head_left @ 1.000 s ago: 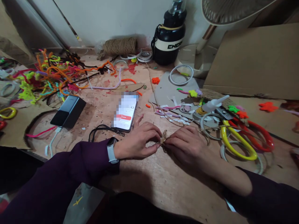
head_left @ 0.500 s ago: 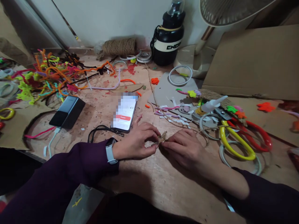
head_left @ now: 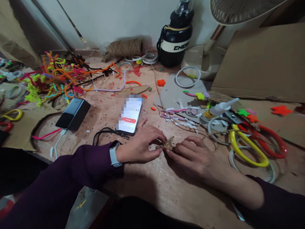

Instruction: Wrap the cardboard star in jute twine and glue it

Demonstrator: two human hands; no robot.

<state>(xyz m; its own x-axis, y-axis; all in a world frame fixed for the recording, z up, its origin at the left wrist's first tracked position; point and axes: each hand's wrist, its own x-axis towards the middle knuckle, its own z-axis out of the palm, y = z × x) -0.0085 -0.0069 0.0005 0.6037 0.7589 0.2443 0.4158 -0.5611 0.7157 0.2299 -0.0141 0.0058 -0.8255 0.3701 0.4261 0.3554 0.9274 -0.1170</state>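
Note:
Just above the wooden table point(head_left: 143, 190), a small brown star-shaped piece point(head_left: 169, 143), apparently twine or cord, is pinched between both hands. My left hand point(head_left: 143, 144), with a pale-banded watch point(head_left: 115, 154) on its wrist, grips the left edge with thumb and fingers. On the other side, my right hand point(head_left: 194, 152) has its fingers curled and closed on the piece, hiding its right part. A strand of twine point(head_left: 209, 135) runs from near the right hand toward the handles at right. Beyond the left hand lies a lit phone point(head_left: 130, 116).
Scissors with yellow point(head_left: 249, 149) and red handles point(head_left: 277, 141) lie at right, near a glue bottle point(head_left: 220, 108) and paper scraps. A twine spool point(head_left: 126, 47), black bottle point(head_left: 175, 39) and fan point(head_left: 205, 60) stand at the back. Tangled pipe cleaners point(head_left: 59, 74) and a power bank point(head_left: 73, 114) are left.
The view has shifted slightly, so the table things sit further right. The star-shaped piece has turned a little in my fingers, and my right hand's fingers have shifted; both hands still hold it.

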